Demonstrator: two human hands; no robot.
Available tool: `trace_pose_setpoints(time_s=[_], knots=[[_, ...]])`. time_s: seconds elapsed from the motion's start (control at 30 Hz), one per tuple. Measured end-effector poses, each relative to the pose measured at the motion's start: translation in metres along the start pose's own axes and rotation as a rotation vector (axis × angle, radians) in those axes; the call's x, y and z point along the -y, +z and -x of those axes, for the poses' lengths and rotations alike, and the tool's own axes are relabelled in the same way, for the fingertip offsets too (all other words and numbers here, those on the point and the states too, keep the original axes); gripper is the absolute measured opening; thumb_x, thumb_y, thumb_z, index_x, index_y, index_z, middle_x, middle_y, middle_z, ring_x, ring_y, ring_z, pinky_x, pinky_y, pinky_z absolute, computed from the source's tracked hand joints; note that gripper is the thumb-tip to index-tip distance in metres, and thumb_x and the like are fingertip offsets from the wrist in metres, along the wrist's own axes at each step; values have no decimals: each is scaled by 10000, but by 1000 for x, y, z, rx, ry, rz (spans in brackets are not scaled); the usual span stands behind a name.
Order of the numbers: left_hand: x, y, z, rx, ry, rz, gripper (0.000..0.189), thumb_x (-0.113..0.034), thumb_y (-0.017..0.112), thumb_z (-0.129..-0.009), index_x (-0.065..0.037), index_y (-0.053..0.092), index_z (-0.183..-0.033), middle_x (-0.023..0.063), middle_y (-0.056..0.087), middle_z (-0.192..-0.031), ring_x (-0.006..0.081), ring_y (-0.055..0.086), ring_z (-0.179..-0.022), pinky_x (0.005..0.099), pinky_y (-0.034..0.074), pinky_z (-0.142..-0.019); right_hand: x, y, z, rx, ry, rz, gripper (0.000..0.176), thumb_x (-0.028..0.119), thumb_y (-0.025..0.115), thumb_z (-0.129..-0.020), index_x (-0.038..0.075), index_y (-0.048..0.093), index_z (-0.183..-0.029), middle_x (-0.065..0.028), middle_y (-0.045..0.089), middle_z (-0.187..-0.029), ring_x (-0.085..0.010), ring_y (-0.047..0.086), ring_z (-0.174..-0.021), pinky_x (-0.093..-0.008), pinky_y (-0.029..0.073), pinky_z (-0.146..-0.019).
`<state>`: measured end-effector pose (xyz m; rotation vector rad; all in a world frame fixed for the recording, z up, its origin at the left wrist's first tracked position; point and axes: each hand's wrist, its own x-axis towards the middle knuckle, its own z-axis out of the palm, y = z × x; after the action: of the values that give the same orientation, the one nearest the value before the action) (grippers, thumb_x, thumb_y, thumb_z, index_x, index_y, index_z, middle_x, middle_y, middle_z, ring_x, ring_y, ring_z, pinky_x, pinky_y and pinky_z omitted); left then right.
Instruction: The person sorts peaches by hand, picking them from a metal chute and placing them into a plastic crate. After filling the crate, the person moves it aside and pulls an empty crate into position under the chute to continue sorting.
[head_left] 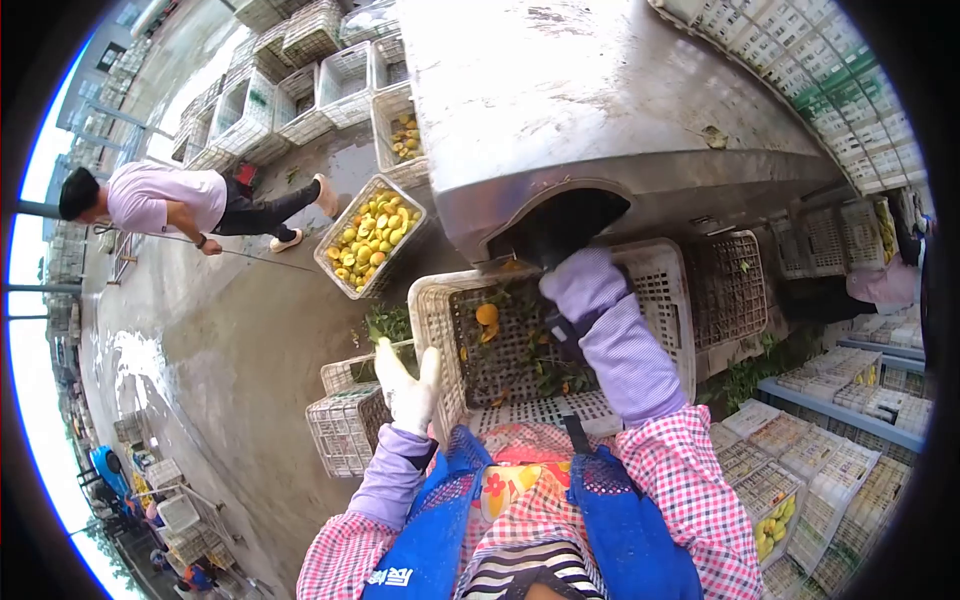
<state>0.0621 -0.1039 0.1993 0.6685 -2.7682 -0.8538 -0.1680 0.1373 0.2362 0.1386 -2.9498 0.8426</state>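
My left hand [408, 388], in a pale glove, is held up just left of a white plastic crate [433, 335], its fingers spread and empty. The crate stands right in front of my body, with an orange fruit [487, 315], a few bits of fruit and green leaves inside. My right arm, in a purple sleeve [625, 345], reaches over the crate to the dark opening [560, 222] in the side of a large metal surface [620, 110]. The right hand is hidden inside that opening, so its fingers cannot be seen.
A crate full of yellow fruit [370, 238] stands on the wet floor at the upper left, near a walking person [165, 200] in a light shirt. Stacked crates [245, 110] line the back. Another crate [735, 290] and blue-framed racks [850, 405] are at the right.
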Motion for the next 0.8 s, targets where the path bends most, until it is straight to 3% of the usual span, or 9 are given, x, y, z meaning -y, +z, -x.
trace_pose_setpoints(time_s=[0.07, 0.13, 0.2, 0.27, 0.4, 0.5, 0.6, 0.67, 0.8], knots=[[49, 22, 21, 480, -436, 296, 691, -298, 707, -894, 67, 470, -1430, 311, 550, -1383, 396, 570, -1242, 423, 423, -1083, 5, -9, 1, -15, 31, -47, 639, 313, 804, -819, 52, 572, -1354, -206, 609, -1328, -393, 586, -1202, -497, 451, -1030], [52, 26, 16, 683, -516, 123, 490, -315, 668, -887, 6, 632, -1255, 274, 685, -1150, 380, 665, -1088, 410, 497, -953, 9, -18, 7, -70, 52, -154, 692, 333, 798, -832, 34, 537, -1399, -215, 599, -1349, -387, 568, -1242, -479, 437, -1057], [72, 39, 29, 441, -328, 304, 365, -317, 635, -877, -30, 697, -1093, 237, 716, -971, 397, 698, -950, 430, 527, -850, 9, -30, 24, -148, -48, -218, 745, 352, 793, -845, 16, 502, -1443, -224, 589, -1371, -381, 550, -1282, -462, 422, -1084], [71, 13, 19, 369, -359, 284, 254, -236, 670, -849, -17, 689, -975, 80, 679, -770, 183, 628, -699, 358, 515, -667, -20, -44, 55, -292, -382, -127, 764, 290, 806, -842, -5, 469, -1461, -225, 582, -1379, -391, 524, -1303, -453, 398, -1110], [97, -122, 1, 207, -375, 396, 173, -218, 675, -837, -46, 654, -837, 64, 599, -681, 170, 602, -650, 366, 492, -596, -124, -21, 173, -181, 35, -193, 735, 215, 807, -822, -40, 485, -1432, -232, 575, -1383, -395, 518, -1311, -457, 403, -1109], [162, -220, 14, 8, 14, -208, 142, -178, 686, -822, -42, 673, -859, 28, 603, -702, 124, 562, -621, 321, 468, -574, -211, 46, 280, -18, 365, -102, 624, 238, 754, -879, -32, 521, -1391, -201, 596, -1351, -353, 538, -1289, -448, 436, -1080], [124, -299, 24, -125, -634, 123, 184, -168, 713, -803, -29, 699, -922, -14, 610, -745, 91, 545, -633, 294, 443, -572, -182, 94, 313, 591, 400, -582, 472, 297, 671, -960, 13, 584, -1326, -150, 666, -1238, -283, 613, -1178, -408, 486, -1011], [136, -329, 29, -212, -706, 126, 220, -185, 723, -805, -23, 702, -953, -17, 610, -739, 93, 529, -617, 299, 427, -556, -155, 102, 301, 883, 338, -792, 399, 337, 615, -1014, 43, 626, -1283, -116, 712, -1162, -237, 663, -1103, -382, 519, -965], [187, -341, 24, -263, -663, -151, 183, -182, 747, -821, -37, 735, -931, -8, 611, -674, 105, 539, -598, 322, 437, -545, -169, 83, 296, 611, 208, -600, 416, 389, 574, -1037, 31, 663, -1230, -87, 731, -1082, -191, 672, -1045, -332, 522, -931]])
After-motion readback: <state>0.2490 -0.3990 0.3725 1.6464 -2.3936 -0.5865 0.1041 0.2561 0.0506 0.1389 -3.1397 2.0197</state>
